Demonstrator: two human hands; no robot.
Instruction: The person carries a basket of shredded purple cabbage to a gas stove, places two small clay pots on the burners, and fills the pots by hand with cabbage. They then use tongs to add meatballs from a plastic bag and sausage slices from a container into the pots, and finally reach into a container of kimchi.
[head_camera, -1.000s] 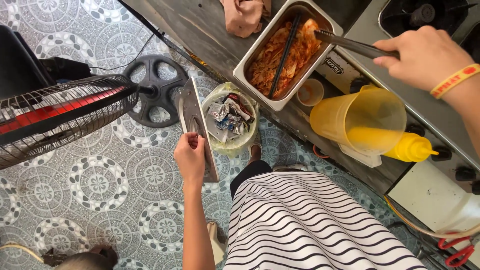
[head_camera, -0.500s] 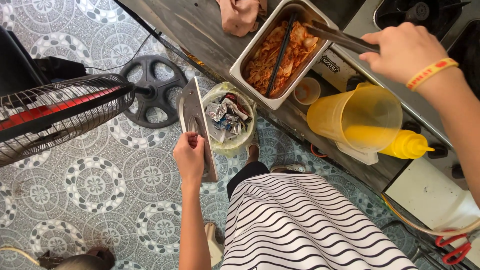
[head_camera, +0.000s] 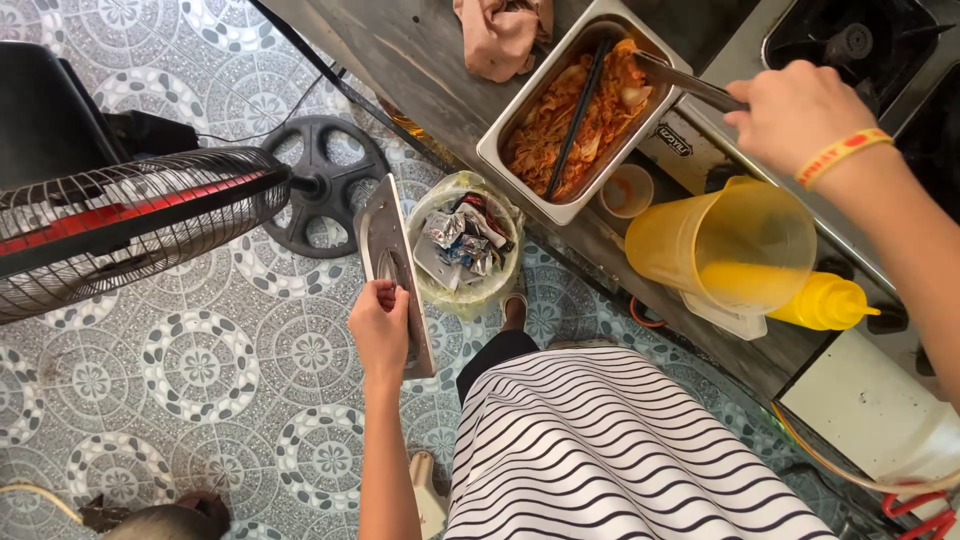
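Over the counter edge: right hand (head_camera: 795, 115), yellow band at wrist, fingers curled tight around the handle of metal tongs (head_camera: 688, 85), whose tips reached into a rectangular steel pan (head_camera: 520, 118) of red-orange shredded food. Black chopsticks (head_camera: 575, 115) lay lengthwise in the pan.

Below, over the patterned floor tiles (head_camera: 200, 370): left hand (head_camera: 380, 328), thumb and fingers pinching the lower part of a flat steel pan lid (head_camera: 393, 262), held on edge beside a lined waste bin (head_camera: 465, 250) full of foil and wrappers.

Counter items: pink cloth (head_camera: 500, 35) near the pan's far end; small round cup (head_camera: 628, 190) touching the pan's near corner; yellow translucent pitcher (head_camera: 735, 250); yellow squeeze bottle (head_camera: 822, 302) lying just beside the pitcher.

Floor items: standing fan (head_camera: 130, 225) with round black base (head_camera: 322, 185), left of the lid.
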